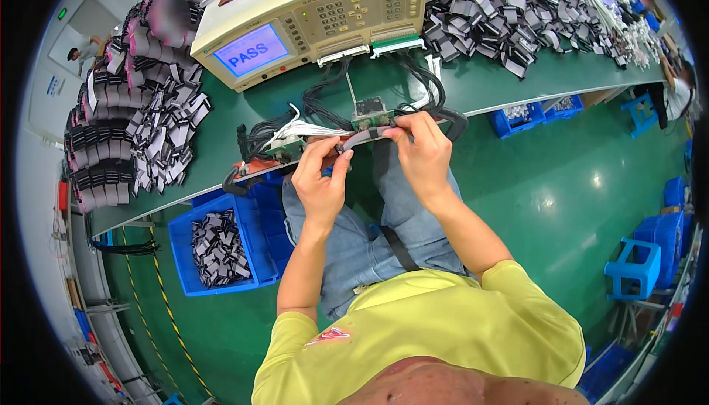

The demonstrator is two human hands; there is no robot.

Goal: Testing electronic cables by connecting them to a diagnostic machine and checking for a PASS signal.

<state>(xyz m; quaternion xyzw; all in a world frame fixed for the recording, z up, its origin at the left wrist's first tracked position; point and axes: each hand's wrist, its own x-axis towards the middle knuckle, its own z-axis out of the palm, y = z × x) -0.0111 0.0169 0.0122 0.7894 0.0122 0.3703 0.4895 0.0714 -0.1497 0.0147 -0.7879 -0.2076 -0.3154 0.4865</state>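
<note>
Between my two hands a short grey ribbon cable (358, 138) with dark ends is stretched at the table's front edge. My left hand (323, 180) pinches its left end with thumb and fingertips. Around the right end close the fingers of my right hand (426, 152), beside a small green circuit board fixture (371, 118). Black and white wire bundles (325, 98) run from this fixture up to a beige cable tester (310, 17), whose blue screen is lit. Whether the cable's ends touch the fixture's sockets cannot be made out, as my fingers cover them.
Piles of grey ribbon cables (509, 10) lie at the back right, with more stacked cables (103, 154) at the left. Below the green table (509, 80) stands a blue bin (181, 257) of cables. Blue stools (634, 268) and a seated person (678, 95) are at the right.
</note>
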